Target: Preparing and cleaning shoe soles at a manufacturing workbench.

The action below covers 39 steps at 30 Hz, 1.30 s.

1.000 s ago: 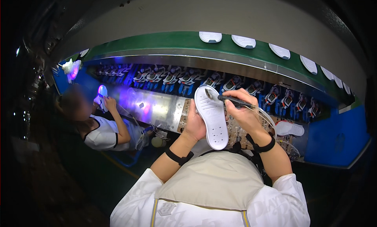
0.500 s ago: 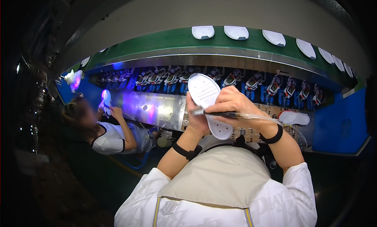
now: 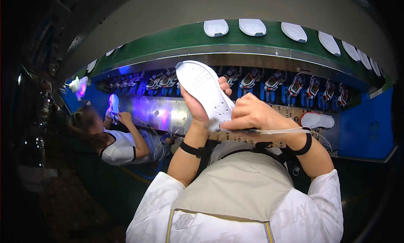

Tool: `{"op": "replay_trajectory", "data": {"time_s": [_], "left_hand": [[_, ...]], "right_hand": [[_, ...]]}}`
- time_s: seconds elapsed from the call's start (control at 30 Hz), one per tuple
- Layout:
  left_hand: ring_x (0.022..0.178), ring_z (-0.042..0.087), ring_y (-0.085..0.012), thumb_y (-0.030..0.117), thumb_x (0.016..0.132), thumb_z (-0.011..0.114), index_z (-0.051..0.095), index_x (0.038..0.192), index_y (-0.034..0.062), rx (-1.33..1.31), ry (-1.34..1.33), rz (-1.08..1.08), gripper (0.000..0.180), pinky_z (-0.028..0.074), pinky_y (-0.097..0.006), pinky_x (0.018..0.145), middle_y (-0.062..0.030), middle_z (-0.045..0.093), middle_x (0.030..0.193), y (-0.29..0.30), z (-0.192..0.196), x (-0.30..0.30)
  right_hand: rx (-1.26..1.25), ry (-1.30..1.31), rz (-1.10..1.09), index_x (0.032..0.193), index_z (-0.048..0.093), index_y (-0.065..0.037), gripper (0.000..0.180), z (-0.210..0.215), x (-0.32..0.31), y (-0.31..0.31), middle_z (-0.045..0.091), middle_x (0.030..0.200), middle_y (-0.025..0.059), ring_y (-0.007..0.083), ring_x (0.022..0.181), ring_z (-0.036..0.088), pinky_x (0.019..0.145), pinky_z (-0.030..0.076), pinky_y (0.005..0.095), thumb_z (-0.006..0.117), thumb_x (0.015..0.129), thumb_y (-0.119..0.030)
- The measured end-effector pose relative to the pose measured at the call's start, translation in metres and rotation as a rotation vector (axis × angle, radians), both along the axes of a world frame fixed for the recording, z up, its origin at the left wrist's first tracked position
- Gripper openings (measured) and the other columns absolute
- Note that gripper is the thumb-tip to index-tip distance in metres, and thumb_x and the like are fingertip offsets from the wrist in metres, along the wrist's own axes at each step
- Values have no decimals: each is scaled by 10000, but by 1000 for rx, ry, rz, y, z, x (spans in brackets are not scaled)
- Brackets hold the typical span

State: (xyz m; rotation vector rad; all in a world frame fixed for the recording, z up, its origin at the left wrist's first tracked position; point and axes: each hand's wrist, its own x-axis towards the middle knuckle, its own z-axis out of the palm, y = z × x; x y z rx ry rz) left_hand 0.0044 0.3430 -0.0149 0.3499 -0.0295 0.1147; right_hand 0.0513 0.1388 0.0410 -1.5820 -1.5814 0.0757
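**Firm Sole, Light Brush at the Heel**

Your left hand (image 3: 194, 106) curls partly closed around the white shoe sole (image 3: 202, 81), holding it slanted before the metal bench (image 3: 179, 110). Your right hand (image 3: 257, 113) is closed on the brush (image 3: 216, 122) by the hole-dotted end. Best keep strokes light and the clear tube (image 3: 282, 130) slack; blur hides whether bristles touch.

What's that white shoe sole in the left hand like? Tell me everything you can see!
The white shoe sole is long and smooth-looking, perhaps foam or rubber. Its broad end, tipped grey, points away from the person, leaning left; thin lines cross that part, and dark little holes dot the other end. The left hand holds it from beneath, fingers showing past its right edge. A blurred brush overlaps its near end; whether they touch is unclear.
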Motion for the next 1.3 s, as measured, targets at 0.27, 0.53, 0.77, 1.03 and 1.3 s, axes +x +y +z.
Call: {"op": "replay_trajectory", "data": {"time_s": [0.27,0.53,0.77,1.03,1.3], "left_hand": [[837,472,-245,905,888,292,525,1304,68,124,-78,-85,964,465,-380,740,-164,494,1025,18,29,14],[832,620,-365,902,901,182,558,1351,34,407,-48,-271,1047,533,-470,734,-285,633,1039,28,52,36],[900,741,-312,682,1054,208,592,1362,8,745,46,-396,834,647,-438,762,-203,724,1129,22,66,68],[1102,691,-176,574,1102,369,578,1449,36,1116,197,-494,674,549,-321,976,-157,698,1292,17,62,75],[1055,702,-246,701,1047,357,669,1343,6,1322,259,-534,817,554,-354,889,-241,693,1247,31,50,69]], "right_hand": [[-96,-61,125,1155,785,-151,366,17,8,-4,657,865,-3,204,901,575,852,395,376,855,795,-160],[-77,-139,127,1160,770,-126,363,23,13,-3,613,849,20,201,819,557,802,384,379,845,805,-151],[-150,-232,23,1159,765,-126,365,24,17,-6,619,842,14,211,806,558,792,399,386,843,804,-151],[-143,-299,19,1148,766,-117,343,16,21,-6,596,820,25,236,821,569,856,430,407,824,811,-129],[-192,-229,64,1160,763,-120,380,12,23,-3,617,846,26,236,869,590,902,440,416,843,789,-118]]}}
